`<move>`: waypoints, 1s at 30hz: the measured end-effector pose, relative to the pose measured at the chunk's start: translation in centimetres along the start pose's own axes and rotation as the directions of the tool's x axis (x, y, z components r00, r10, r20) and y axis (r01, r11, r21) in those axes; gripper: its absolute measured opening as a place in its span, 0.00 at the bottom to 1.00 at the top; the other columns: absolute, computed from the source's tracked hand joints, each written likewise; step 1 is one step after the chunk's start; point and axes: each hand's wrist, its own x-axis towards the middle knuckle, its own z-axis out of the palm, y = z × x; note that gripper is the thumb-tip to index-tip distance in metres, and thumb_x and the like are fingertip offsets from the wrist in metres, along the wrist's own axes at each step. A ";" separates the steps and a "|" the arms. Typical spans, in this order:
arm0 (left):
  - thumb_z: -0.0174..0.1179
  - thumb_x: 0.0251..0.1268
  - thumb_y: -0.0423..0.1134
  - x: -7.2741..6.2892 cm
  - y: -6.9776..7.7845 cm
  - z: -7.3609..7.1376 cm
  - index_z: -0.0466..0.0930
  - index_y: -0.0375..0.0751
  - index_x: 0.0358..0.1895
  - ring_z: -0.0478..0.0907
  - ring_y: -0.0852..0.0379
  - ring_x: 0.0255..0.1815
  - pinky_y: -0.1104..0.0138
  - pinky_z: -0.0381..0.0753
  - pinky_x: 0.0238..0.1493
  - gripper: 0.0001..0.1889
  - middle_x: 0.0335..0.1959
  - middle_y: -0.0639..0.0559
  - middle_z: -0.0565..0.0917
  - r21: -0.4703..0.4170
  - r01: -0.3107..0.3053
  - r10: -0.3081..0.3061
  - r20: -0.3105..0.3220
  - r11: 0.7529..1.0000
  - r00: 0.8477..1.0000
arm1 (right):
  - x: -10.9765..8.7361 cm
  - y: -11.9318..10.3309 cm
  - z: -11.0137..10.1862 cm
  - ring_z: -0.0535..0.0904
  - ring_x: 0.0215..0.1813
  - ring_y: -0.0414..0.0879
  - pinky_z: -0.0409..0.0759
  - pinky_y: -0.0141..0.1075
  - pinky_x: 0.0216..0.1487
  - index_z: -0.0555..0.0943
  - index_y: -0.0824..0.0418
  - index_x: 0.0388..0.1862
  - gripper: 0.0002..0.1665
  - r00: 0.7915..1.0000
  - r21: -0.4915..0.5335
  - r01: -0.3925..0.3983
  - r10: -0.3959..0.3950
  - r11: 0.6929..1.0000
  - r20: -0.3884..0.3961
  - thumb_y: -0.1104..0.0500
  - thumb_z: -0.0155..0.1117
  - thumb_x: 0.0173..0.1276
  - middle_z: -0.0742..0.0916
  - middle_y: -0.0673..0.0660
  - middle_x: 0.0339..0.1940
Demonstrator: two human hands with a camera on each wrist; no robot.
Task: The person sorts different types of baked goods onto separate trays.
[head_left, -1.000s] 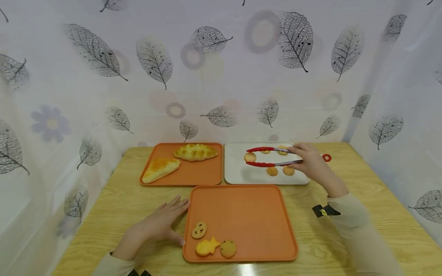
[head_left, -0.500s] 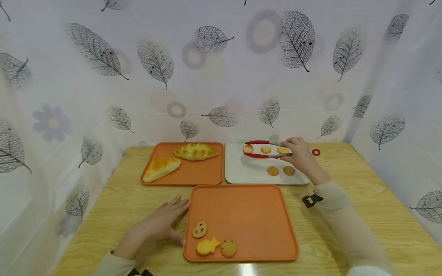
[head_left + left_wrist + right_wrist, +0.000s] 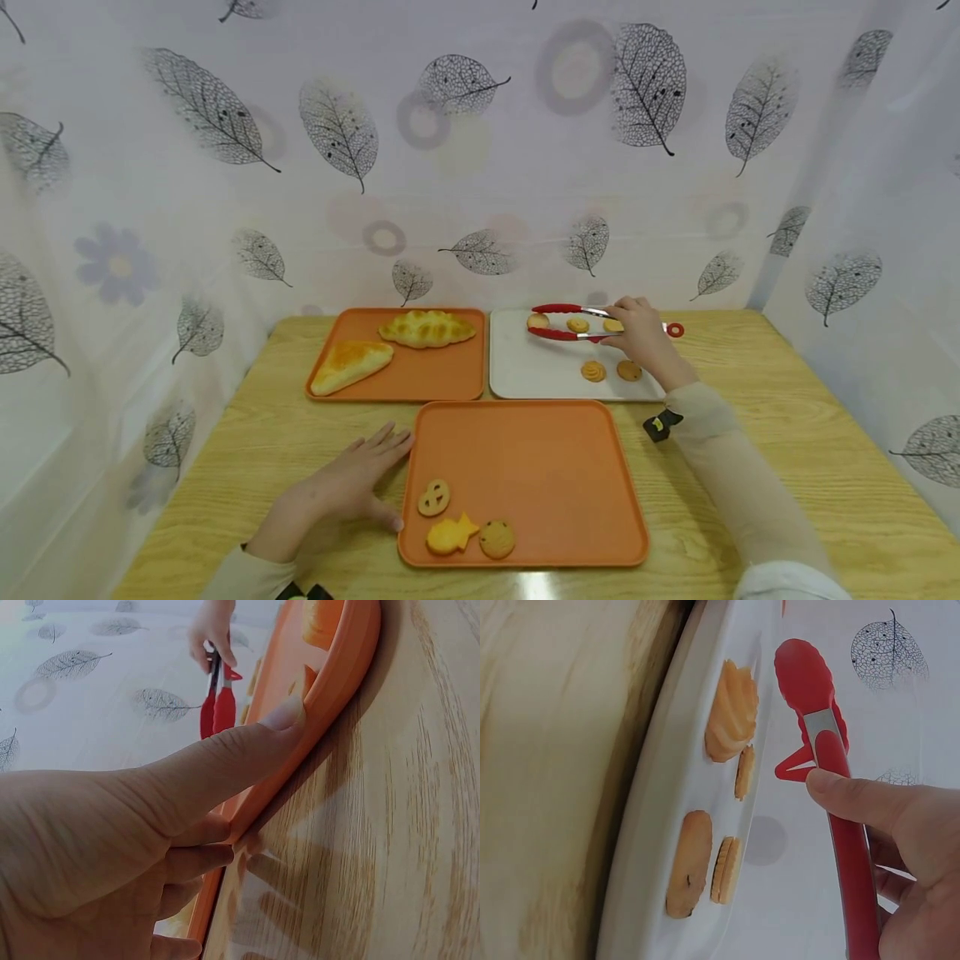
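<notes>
In the head view my right hand [image 3: 643,335] grips red-and-steel tongs [image 3: 555,334] low over the white tray [image 3: 525,379]. Between the tongs' red tips is a round pale cookie [image 3: 537,322]; the right wrist view shows the tongs [image 3: 847,862] with that cookie hidden. My left hand [image 3: 351,486] lies at the left edge of the front orange tray [image 3: 540,475], fingers spread, thumb tip right at the rim in the left wrist view. That tray holds a pretzel cookie [image 3: 433,498], a yellow fish-shaped cookie [image 3: 450,536] and a round speckled cookie [image 3: 497,540].
Also on the white tray are a swirl cookie [image 3: 593,371], a chip cookie [image 3: 629,370] and small yellow cookies [image 3: 577,325]. A second orange tray [image 3: 435,379] at the back left bears a triangular pastry [image 3: 351,367] and a braided loaf [image 3: 427,329]. A patterned curtain surrounds the wooden table.
My right hand and the tongs have shifted back and slightly left, and the round pale cookie has moved with the tips. My left hand has stayed at the tray's edge.
</notes>
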 end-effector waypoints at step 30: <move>0.69 0.43 0.65 0.0 0.3 0.3 0.49 0.42 0.78 0.37 0.39 0.81 0.35 0.45 0.74 0.60 0.80 0.41 0.51 -0.022 0.037 -0.036 0.023 0.999 0.999 | -1.4 -1.1 -0.2 0.72 0.51 0.64 0.73 0.56 0.52 0.79 0.71 0.56 0.34 0.999 0.029 -0.047 0.047 0.998 -0.023 0.58 0.78 0.52 0.81 0.69 0.47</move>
